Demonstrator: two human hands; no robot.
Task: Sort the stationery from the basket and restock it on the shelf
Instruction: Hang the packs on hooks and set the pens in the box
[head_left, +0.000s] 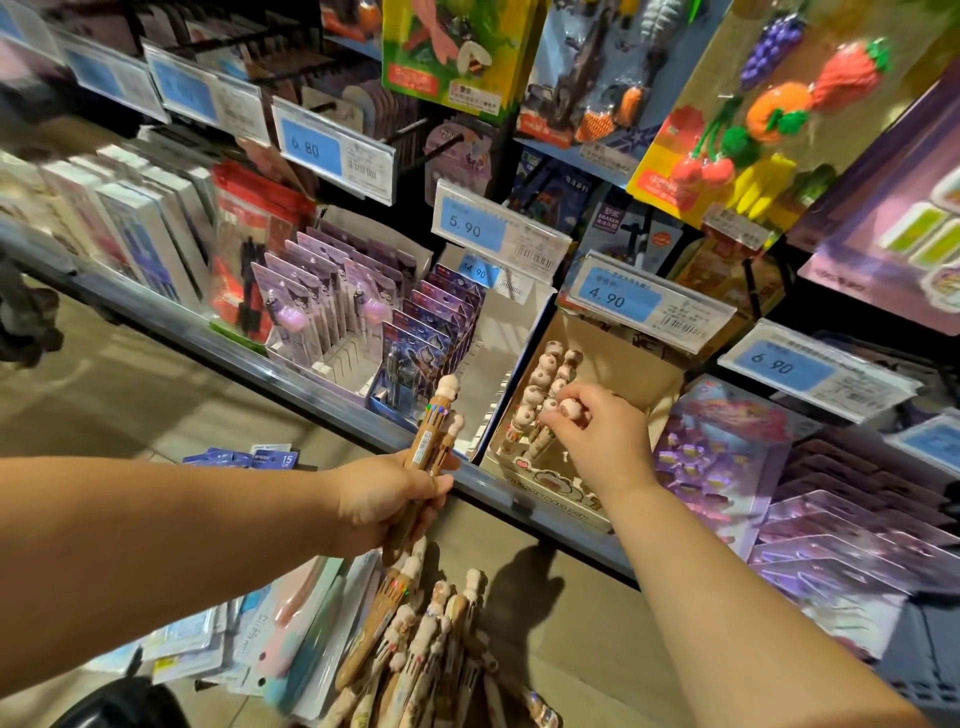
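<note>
Brown character-topped pens (431, 649) lie heaped at six o'clock, closest to the lens, beside packaged stationery (260, 644) at seven o'clock; whether a basket holds them cannot be told from this angle. Just above, near the centre, the left hand (395, 499) is wrapped firmly round a small bunch of matching pens (439, 431), their moulded tops pointing towards twelve o'clock. At three o'clock from it, the right hand (605, 441) reaches over the shelf edge (311, 384) into a cardboard display box (550, 486), fingertips (558, 415) curled and pinching the top of one pen among the upright pens (543, 382) already standing there. A price tag (618, 299) reading 4.90 hangs behind the box at one o'clock, with carded purple stationery (332, 306) racked further back at eleven o'clock. Restocking of this pen line appears to be under way, one pen being seated in the box while the supply waits in the other hand. The next move likely calls for releasing that pen upright, then drawing another from the left-hand bunch without toppling its neighbours.
</note>
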